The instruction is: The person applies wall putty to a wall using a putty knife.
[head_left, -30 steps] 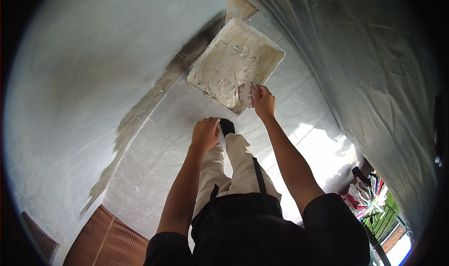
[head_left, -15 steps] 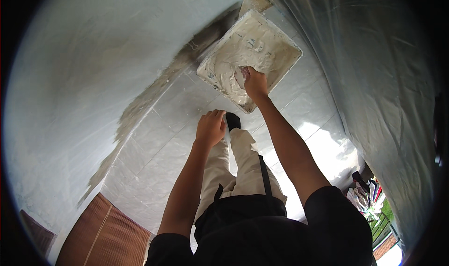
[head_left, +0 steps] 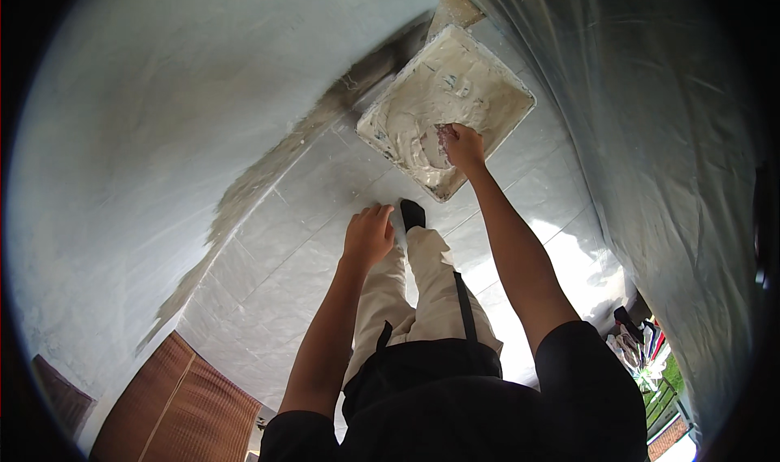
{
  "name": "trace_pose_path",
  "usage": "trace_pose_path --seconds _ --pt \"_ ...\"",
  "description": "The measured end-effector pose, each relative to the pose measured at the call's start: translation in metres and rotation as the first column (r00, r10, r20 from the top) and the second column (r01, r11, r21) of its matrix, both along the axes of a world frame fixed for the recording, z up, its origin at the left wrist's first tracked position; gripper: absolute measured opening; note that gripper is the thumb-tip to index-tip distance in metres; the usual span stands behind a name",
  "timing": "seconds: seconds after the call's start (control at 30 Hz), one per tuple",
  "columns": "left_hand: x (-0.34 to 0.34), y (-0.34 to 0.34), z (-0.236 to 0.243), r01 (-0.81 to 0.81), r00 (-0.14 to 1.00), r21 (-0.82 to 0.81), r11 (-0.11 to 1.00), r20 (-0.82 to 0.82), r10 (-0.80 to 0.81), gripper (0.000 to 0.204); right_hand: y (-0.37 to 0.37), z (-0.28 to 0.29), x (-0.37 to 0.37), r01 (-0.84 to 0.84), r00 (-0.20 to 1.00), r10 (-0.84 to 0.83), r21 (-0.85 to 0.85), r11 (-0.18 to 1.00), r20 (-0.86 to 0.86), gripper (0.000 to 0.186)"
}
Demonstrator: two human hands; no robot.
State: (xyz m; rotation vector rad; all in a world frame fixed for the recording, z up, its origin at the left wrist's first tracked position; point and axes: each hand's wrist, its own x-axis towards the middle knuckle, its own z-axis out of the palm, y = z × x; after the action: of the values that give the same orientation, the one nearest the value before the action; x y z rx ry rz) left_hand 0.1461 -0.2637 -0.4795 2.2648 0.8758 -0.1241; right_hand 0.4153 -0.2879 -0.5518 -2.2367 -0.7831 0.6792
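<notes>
In a square, shallow tub (head_left: 528, 96) of creamy off-white plaster (head_left: 455, 64), my right hand (head_left: 465, 147) is closed around a reddish, plaster-smeared hand tool (head_left: 444, 137). Its lower part sits in the plaster near the tub's near side, and its exact kind is hard to make out. Swirled ridges mark the plaster around it. My left hand (head_left: 370, 233) hovers over or rests on my left knee, which of these I cannot tell. Its fingers bend loosely and no object shows in it; the palm is hidden.
A pale wall (head_left: 162, 121) with a rough, unplastered strip (head_left: 268, 169) along its foot rises on the left. Grey tiles (head_left: 309, 210) cover the floor. Translucent plastic sheeting (head_left: 642, 137) hangs on the right. Brown ribbed material (head_left: 187, 397) lies lower left. My black-shod foot (head_left: 412, 212) is before the tub.
My right hand and the tool have moved through the plaster, reshaping the swirls beside them. The view has shifted slightly. My left hand stays by the knee.
</notes>
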Motion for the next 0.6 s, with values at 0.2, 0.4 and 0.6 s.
trace_pose_path --seconds 0.2,0.4,0.6 --pt "-0.004 0.002 0.005 -0.008 1.0 0.001 1.0 0.013 0.008 0.03 -0.003 0.011 0.012 0.047 0.999 -0.049 -0.1 0.994 -0.019 0.019" --pt "-0.004 0.004 0.005 0.011 1.0 -0.007 1.0 0.017 -0.011 0.03 -0.009 0.016 0.015 0.255 0.949 -0.28 -0.166 0.952 -0.145 0.019" --pt "-0.005 0.01 0.009 0.047 0.996 -0.015 0.999 0.072 -0.046 0.032 -0.03 0.025 0.022 0.471 0.614 -0.432 -0.133 0.872 -0.661 0.021"
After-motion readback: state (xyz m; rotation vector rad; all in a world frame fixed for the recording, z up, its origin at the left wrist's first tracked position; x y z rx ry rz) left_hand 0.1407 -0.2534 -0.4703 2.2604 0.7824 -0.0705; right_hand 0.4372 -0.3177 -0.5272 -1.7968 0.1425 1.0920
